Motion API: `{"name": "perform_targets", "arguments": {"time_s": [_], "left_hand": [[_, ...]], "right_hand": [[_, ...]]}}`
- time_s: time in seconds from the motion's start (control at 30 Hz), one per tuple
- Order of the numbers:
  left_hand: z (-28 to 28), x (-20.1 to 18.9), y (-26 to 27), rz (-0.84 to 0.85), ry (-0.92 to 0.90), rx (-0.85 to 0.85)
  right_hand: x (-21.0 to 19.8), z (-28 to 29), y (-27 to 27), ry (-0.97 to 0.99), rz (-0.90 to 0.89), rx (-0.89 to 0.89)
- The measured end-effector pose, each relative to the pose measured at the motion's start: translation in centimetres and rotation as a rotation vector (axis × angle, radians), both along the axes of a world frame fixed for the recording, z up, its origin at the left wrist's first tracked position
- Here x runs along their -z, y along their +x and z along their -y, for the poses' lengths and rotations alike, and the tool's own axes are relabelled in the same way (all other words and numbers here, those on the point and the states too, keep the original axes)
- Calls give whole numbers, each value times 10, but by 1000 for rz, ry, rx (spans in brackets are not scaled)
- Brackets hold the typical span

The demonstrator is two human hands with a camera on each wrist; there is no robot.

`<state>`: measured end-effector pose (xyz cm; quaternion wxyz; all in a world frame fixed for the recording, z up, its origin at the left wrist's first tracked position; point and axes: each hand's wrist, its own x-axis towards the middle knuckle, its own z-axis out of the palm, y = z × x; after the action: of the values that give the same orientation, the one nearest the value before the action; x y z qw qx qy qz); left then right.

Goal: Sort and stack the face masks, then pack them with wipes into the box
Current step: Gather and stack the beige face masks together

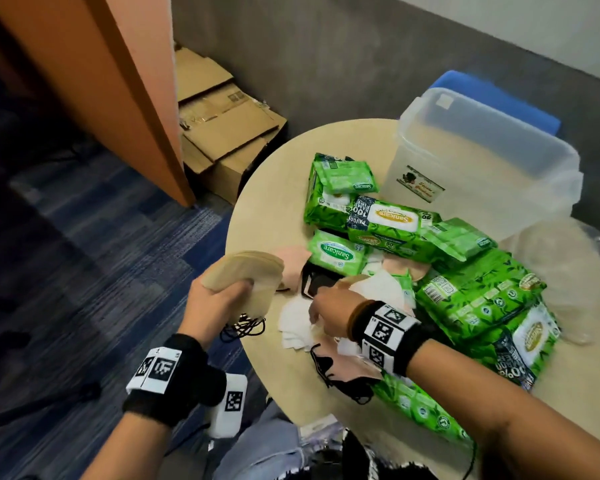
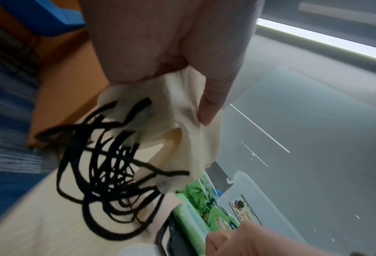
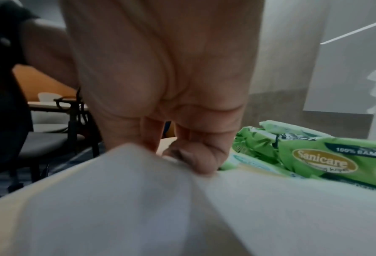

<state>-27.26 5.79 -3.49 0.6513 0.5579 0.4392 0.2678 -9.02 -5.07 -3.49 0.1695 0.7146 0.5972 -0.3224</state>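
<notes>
My left hand (image 1: 219, 303) grips a stack of beige face masks (image 1: 246, 271) just off the table's left edge; their black ear loops (image 2: 108, 173) dangle in a tangle below. My right hand (image 1: 321, 311) reaches into the mask pile, its fingers (image 3: 201, 161) pinching a white mask (image 3: 138, 199). White masks (image 1: 297, 329), pink masks (image 1: 400, 265) and a black mask (image 1: 317, 280) lie mixed on the round table (image 1: 264, 216). Green wipes packs (image 1: 381, 220) are heaped across the middle and right. The clear plastic box (image 1: 482, 161) stands empty at the back.
Flattened cardboard boxes (image 1: 222, 133) lie on the floor behind the table by an orange partition (image 1: 118, 81). A clear lid or bag (image 1: 561, 271) sits at the table's right edge. A black-looped pink mask (image 1: 347, 372) lies under my right wrist.
</notes>
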Motion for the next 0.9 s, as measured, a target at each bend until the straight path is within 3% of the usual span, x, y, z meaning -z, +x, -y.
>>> {"name": "perform_targets", "arguments": {"time_s": [0.13,0.27,0.43,0.53,0.8,0.9], "left_hand": [[3,5,-14,-1,-39,-51],[3,10,-20,-2,-81,-95],[6,1,-2,54,-171,-80],[7,-9,19,91,-186,-47],[21,-39,86,136,-361,14],[30,-44,103,138,-328,148]], "right_hand": [[1,1,7,218,-34,74],[-21,12,34,559,-229,358],[-62,38,65,839,-700,868],[-85,50,71,960,-877,998],[-138,70,73,1082,-1289,1120],[-145,73,72,1015,-1417,1200]]}}
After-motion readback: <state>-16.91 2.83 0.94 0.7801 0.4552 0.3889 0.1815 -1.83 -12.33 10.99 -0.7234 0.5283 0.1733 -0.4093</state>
